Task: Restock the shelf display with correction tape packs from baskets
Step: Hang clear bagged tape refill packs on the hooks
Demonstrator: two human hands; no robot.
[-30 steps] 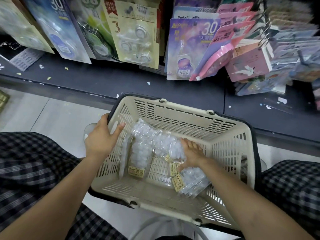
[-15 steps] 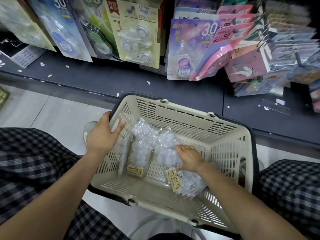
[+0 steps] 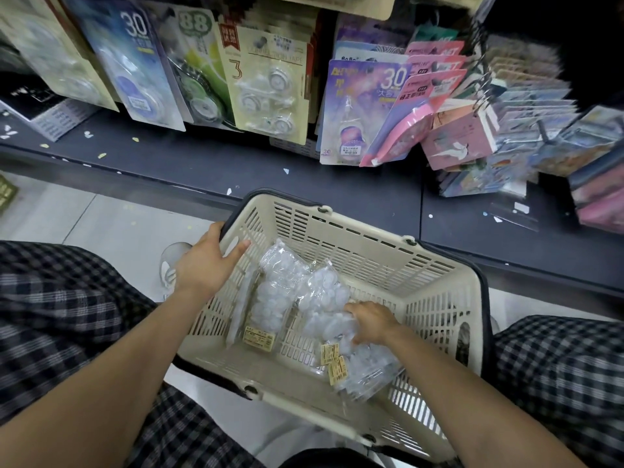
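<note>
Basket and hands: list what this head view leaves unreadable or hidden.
- Price labels on the clear packs: print too small to read.
- Right hand: fingers are curled into the packs, with the fingertips hidden, so how many packs it grips is unclear.
- Left hand on the basket rim: the palm is hidden under the hand itself.
- Hanging cards at right: blurred.
- Basket's near corner: cut off by the right forearm.

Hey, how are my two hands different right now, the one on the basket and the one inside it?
The left hand grips the basket over its side rim; the right hand reaches down inside it. The left hand touches only the basket wall, while the right hand's fingers press into the clear packs. Both reach in from bare forearms.
</note>
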